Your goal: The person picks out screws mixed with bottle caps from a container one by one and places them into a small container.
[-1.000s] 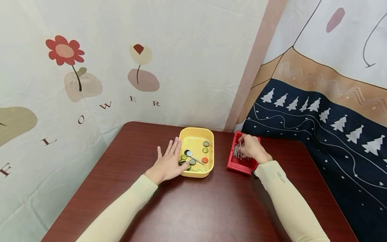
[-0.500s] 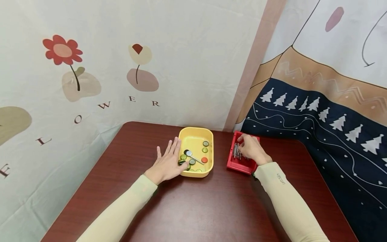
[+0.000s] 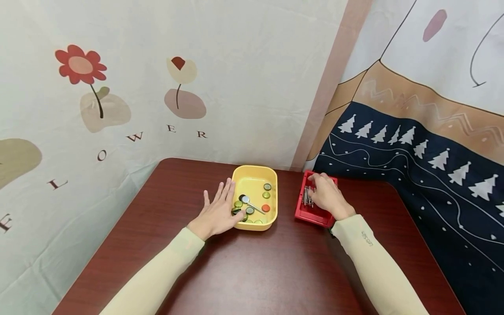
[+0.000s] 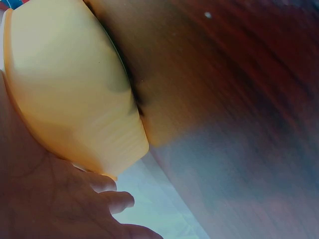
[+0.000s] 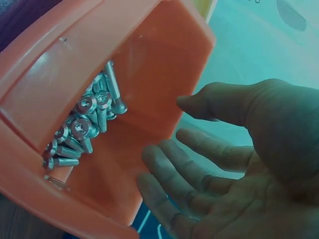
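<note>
My left hand [image 3: 214,216] rests its straight fingers along the left rim of a yellow plastic tray [image 3: 274,197], its thumb over the near corner. Inside the tray lie several bottle caps, among them an orange one [image 3: 265,208], and one silver bolt [image 3: 246,200] with a wide round head. My right hand [image 3: 330,197] hovers over a red plastic bin [image 3: 313,217]. In the right wrist view the thumb and bent fingers [image 5: 172,174] stand apart with nothing between them. A heap of silver bolts [image 5: 89,114] fills one side of that bin.
Both containers stand near the far edge of a dark reddish-brown table [image 3: 267,271], with a gap between them. Behind the table hangs a pale cloth [image 3: 252,87] printed with flowers. A dark blue cloth [image 3: 393,170] with white trees borders the right side.
My right hand has shifted slightly left over the bin, covering bolts that showed near its right side before. The left hand and the yellow tray have stayed put.
</note>
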Demonstrator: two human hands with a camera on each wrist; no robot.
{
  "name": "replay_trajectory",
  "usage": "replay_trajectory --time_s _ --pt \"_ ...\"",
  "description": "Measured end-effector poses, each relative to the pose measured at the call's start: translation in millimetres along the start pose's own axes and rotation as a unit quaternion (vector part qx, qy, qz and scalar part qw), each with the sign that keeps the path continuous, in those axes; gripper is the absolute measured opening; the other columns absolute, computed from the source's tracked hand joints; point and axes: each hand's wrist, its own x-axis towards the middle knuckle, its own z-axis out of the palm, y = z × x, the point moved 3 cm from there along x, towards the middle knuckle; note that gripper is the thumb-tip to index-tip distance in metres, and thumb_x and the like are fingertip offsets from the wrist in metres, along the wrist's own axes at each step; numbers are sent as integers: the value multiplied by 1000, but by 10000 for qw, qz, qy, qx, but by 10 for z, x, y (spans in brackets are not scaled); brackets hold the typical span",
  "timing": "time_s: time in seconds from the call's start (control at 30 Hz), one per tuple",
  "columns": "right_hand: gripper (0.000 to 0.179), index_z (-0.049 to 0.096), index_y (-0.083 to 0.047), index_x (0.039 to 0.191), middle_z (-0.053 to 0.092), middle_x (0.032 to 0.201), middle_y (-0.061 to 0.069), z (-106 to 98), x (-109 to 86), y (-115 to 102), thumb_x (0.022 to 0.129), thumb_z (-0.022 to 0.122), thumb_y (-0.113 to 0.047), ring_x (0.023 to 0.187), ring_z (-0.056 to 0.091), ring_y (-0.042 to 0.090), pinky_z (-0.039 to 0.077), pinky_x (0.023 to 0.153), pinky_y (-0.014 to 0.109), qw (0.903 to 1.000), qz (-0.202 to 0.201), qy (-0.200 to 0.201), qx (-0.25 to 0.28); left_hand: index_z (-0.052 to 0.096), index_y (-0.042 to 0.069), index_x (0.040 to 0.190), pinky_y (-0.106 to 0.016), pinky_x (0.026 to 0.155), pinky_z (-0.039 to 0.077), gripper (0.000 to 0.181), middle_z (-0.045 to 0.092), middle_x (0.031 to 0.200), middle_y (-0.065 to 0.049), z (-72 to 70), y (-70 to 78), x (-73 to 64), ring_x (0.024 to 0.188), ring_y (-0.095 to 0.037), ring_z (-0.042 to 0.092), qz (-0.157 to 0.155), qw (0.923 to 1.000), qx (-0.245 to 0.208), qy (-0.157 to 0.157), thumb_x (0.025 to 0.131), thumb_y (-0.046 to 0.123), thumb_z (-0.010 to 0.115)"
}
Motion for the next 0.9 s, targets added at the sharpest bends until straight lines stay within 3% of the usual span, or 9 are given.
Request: replay_trajectory --time_s 0.2,0.37,0.6,0.9 --pt "57 61 0 163 57 158 30 5 -65 -108 109 75 -12 131 63 44 64 112 67 9994 -303 195 2 5 6 188 -91 137 2 108 -3 198 -10 4 -11 -6 186 -42 4 -7 10000 -11 28 112 61 58" --pt "61 62 -6 163 59 158 26 48 -99 -249 106 80 -15 137 63 44 62 114 71 9964 -743 366 -171 6 6 188 -91 136 2 107 -3 199 -10 8 -16 0 186 -43 6 3 10000 -19 48 112 61 58" --pt "68 58 -11 170 54 171 24 117 -107 -434 107 83 -24 155 56 47 55 125 69 9934 -1091 237 -251 7 6 188 -91 137 3 107 -2 199 -10 1 -10 4 185 -44 7 11 10000 -23 33 112 60 58" --pt "75 57 -13 171 58 170 18 220 -60 -736 104 88 -28 154 59 41 54 128 67 9845 -1644 27 -606 7 5 188 -90 137 3 107 1 199 -13 10 -13 24 185 -44 8 48 10000 33 54 112 61 58"
